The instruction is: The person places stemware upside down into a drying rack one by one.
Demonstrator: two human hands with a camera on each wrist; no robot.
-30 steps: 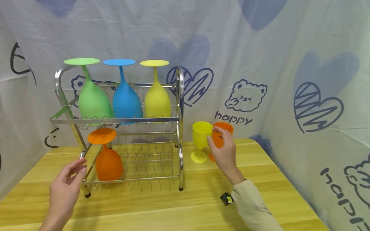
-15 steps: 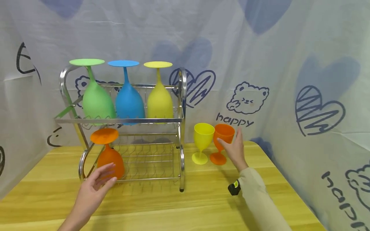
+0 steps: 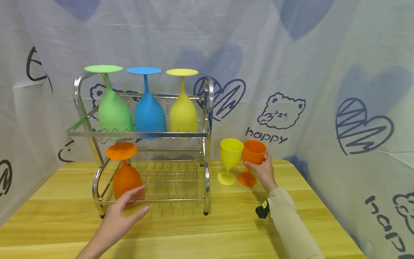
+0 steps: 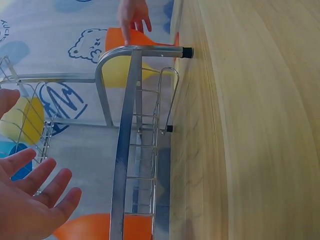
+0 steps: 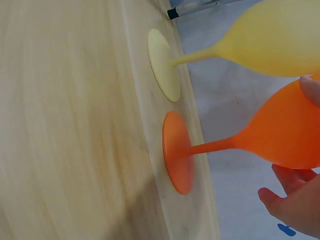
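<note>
At the right of the head view, my right hand (image 3: 266, 172) holds the bowl of an upright orange goblet (image 3: 253, 148), thumb on one side and fingers on the other. In the right wrist view, the foot of this orange goblet (image 5: 177, 155) stands on the table. Close to its left is an upright yellow goblet (image 3: 231, 153). My left hand (image 3: 117, 220) hangs in front of the metal rack (image 3: 155, 135), fingers spread and holding nothing. Behind that hand, an upside-down orange goblet (image 3: 125, 180) sits at the left of the lower tier, partly covered by the fingers.
On the rack's upper tier, green (image 3: 114, 111), blue (image 3: 150, 115) and yellow (image 3: 183, 113) goblets stand upside down in a row. Wire slots (image 3: 174, 180) run along the lower tier to the right of its goblet. A patterned curtain (image 3: 310, 61) hangs behind the wooden table (image 3: 181, 230).
My right hand has gone from in front of the upright goblets to the orange one's right side, then closed on its bowl. My left hand has moved right along the rack's front.
</note>
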